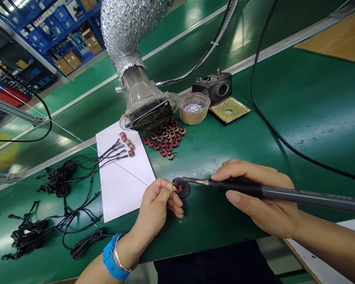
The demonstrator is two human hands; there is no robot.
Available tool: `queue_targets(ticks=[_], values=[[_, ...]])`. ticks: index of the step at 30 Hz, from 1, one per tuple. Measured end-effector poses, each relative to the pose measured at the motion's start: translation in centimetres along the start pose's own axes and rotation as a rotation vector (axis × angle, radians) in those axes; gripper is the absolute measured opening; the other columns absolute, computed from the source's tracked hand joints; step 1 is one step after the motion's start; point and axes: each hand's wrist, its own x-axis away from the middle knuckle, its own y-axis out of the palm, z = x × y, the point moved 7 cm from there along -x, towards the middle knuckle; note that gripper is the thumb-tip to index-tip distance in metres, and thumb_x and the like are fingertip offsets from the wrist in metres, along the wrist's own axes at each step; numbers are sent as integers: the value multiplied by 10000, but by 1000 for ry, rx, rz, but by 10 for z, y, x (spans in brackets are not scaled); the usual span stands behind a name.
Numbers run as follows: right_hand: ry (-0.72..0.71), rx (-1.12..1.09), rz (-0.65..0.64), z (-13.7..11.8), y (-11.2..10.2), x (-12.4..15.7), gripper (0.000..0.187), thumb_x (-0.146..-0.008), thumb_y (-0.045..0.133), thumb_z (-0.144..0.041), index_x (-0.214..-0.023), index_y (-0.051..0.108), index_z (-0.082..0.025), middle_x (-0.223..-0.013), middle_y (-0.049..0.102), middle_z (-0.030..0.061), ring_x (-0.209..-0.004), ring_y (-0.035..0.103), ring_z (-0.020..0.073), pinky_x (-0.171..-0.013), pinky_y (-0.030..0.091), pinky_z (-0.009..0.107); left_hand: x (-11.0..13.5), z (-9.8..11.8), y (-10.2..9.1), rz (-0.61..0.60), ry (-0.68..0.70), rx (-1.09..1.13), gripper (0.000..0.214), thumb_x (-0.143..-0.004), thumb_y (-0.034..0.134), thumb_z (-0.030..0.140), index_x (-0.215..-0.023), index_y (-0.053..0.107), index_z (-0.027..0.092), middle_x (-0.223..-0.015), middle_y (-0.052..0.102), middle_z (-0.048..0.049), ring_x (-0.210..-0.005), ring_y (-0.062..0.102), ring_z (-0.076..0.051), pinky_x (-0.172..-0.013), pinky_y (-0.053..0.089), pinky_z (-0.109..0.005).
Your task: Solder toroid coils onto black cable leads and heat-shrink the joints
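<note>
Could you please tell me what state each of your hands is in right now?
Left hand: closed, fingers pinching a small red-wound coil.
Right hand: closed, holding a soldering iron.

Green bench mat (313, 98), white paper sheet (121, 197), coiled black cables (59, 181), heaped toroid coils (165, 138)

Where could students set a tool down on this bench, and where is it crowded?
Bare green mat lies between the toroid coils and the right hand, and beyond the black cable. Crowded: the fume extractor and black wire bundles.
</note>
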Motion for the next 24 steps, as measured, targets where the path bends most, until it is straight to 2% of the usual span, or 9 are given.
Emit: queue_targets(ticks=[10, 13, 17, 20, 21, 24], values=[[-37, 31, 19, -2, -3, 0, 211, -827, 534, -134, -1017, 603, -195, -724, 552, 1, -584, 492, 123, -528, 384, 261, -1, -1, -3, 12, -11, -2, 311, -849, 592, 445, -788, 500, 154, -561, 621, 27, -419, 564, -92, -435, 483, -203], [-52, 124, 74, -5, -12, -7, 190, -838, 545, -147, -1004, 620, -201, -756, 589, 7, -598, 518, 122, -536, 411, 257, -2, -1, -3, -12, -9, -21, 306, -868, 569, 442, -794, 488, 156, -570, 612, 35, -414, 552, -78, -426, 469, -186], [-165, 311, 197, -7, -35, -35, 220, -852, 595, -185, -1061, 656, -221, -903, 667, 33, -764, 615, 162, -688, 493, 296, 1, 4, -1, -81, -17, -95, 282, -875, 555, 428, -827, 451, 170, -595, 595, 55, -374, 517, -54, -384, 408, -153], [-289, 467, 372, 6, -56, -56, 273, -863, 617, -225, -1132, 661, -233, -982, 684, 51, -854, 631, 195, -780, 511, 342, 6, 7, -4, -92, -42, -233, 268, -859, 572, 405, -922, 425, 190, -585, 558, 85, -347, 496, -59, -357, 381, -151], [-290, 524, 413, 16, -62, -61, 288, -868, 618, -240, -1153, 657, -232, -998, 682, 59, -882, 633, 205, -798, 514, 352, 8, 7, -5, -83, -55, -294, 269, -859, 569, 394, -961, 416, 199, -578, 540, 97, -333, 476, -60, -341, 367, -152], [-215, 660, 330, 47, -61, -68, 297, -889, 597, -255, -1179, 647, -213, -1038, 682, 75, -936, 649, 219, -846, 520, 362, 12, 5, -10, -49, -91, -471, 286, -883, 527, 380, -1083, 392, 227, -582, 479, 116, -323, 404, -61, -311, 321, -160]])
